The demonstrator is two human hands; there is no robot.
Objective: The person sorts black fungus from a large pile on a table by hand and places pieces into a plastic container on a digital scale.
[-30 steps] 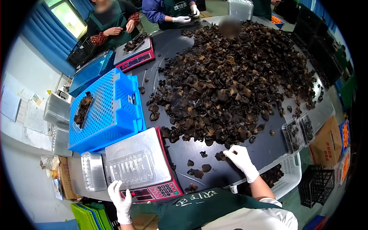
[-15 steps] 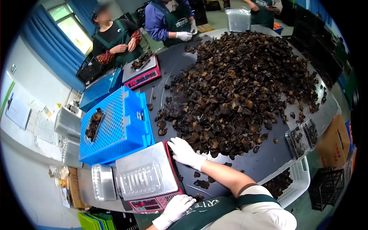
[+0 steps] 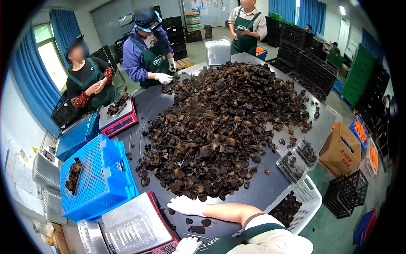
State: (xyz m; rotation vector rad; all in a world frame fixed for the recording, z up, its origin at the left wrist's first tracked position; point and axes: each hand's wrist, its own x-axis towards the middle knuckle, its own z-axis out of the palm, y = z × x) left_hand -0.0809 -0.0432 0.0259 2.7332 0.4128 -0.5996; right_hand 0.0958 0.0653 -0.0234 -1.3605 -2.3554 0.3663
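Observation:
My right hand [image 3: 186, 206], in a white glove, reaches across the dark table at the near edge of a large heap of wood ear mushrooms [image 3: 211, 139]. It is open, its fingers stretched to the left, and nothing shows in it. At the bottom edge, my gloved left hand [image 3: 187, 245] is beside the keypad of a red scale [image 3: 163, 218]. Its fingers are loosely bent, with nothing visible in them; the frame cuts off part of the hand. A clear plastic tray [image 3: 133, 233] lies on the scale's metal plate. Several loose mushroom pieces [image 3: 197, 229] lie near my right hand.
Left stands a blue crate [image 3: 95, 178] with a filled tray [image 3: 74, 175] on top. Beyond it is another scale [image 3: 118, 118]. Filled clear boxes [image 3: 292, 167] sit at the right edge above a white basket [image 3: 311, 199]. Several co-workers stand around the far side.
The view has tilted up and turned right, showing more of the room. My right hand has come away from the scale's edge towards the heap. My left hand remains by the keypad.

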